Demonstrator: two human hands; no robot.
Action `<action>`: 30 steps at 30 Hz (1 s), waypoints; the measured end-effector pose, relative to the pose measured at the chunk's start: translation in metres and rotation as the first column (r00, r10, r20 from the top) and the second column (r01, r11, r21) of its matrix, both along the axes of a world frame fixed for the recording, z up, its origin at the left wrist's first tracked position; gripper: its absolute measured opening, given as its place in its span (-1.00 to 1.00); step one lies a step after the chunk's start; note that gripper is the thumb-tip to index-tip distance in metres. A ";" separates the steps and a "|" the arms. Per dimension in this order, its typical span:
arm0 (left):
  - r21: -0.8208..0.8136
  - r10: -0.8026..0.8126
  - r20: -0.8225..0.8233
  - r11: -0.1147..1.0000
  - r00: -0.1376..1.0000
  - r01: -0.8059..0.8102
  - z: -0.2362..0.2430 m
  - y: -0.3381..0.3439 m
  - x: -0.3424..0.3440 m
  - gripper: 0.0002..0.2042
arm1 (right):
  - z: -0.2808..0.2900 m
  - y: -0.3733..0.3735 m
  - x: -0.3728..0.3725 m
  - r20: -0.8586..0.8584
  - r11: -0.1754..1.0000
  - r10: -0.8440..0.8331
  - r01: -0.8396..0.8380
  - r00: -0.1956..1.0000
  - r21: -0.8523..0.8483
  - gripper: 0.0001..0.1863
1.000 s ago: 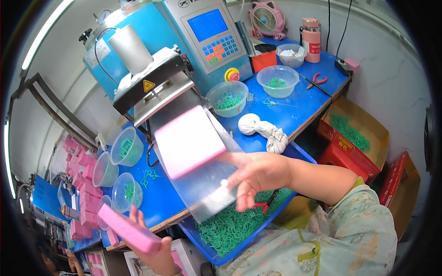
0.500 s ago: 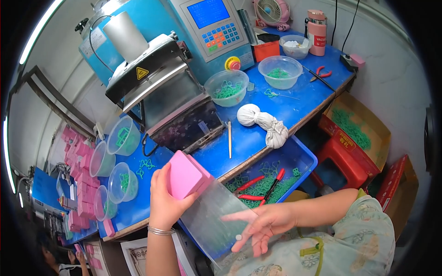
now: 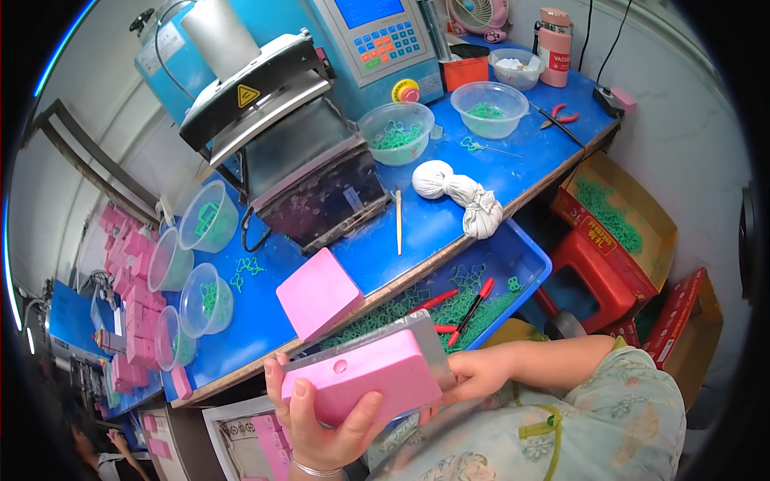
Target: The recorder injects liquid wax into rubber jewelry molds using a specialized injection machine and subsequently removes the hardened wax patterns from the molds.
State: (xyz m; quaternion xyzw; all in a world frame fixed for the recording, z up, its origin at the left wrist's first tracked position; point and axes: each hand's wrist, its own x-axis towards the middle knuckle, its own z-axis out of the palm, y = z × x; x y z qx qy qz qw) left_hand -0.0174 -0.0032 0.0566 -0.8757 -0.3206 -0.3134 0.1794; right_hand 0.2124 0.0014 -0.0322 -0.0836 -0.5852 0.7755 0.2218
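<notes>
My left hand [image 3: 333,425] is closed round a thick pink block [image 3: 365,377] with a small round hollow in its edge. Behind that block, a flat grey plate [image 3: 437,353] lies along it. My right hand [image 3: 473,373] is at the plate's right end, its fingers bent in and partly hidden; it appears to grip the plate. A second pink block [image 3: 319,293] lies flat at the front edge of the blue table, just beyond my left hand.
A blue tray [image 3: 539,268] below the table edge contains green pieces, red-handled pliers [image 3: 433,303] and a marker pen [image 3: 472,311]. A heated-looking press [image 3: 313,184], a wooden stick [image 3: 399,223], a white cloth bundle [image 3: 457,196] and plastic bowls [image 3: 397,132] stand on the table.
One pink block now lies on the table edge, apart from the one in my left hand. My left hand has come lower and nearer; my right hand has gone from spread to bent at the plate.
</notes>
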 end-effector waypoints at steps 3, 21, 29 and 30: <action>-0.018 -0.002 0.049 1.000 0.999 0.003 -0.013 -0.006 -0.009 -0.31 | 0.000 0.002 -0.002 0.005 0.990 0.012 -0.013 1.000 0.142 -0.69; -0.531 0.334 0.204 0.828 0.920 -0.183 -0.031 0.099 -0.012 -0.33 | 0.117 0.037 0.017 -0.301 0.798 -0.071 -0.127 0.951 -0.589 -0.22; -0.476 0.280 -0.098 0.829 0.955 -0.292 -0.010 0.112 0.001 -0.23 | 0.145 0.093 0.015 -0.174 0.799 -0.354 0.200 0.919 -0.567 -0.28; -0.448 0.302 -0.091 0.839 0.949 -0.310 -0.013 0.115 -0.001 -0.18 | 0.146 0.103 0.013 -0.176 0.793 -0.357 0.198 0.917 -0.576 -0.30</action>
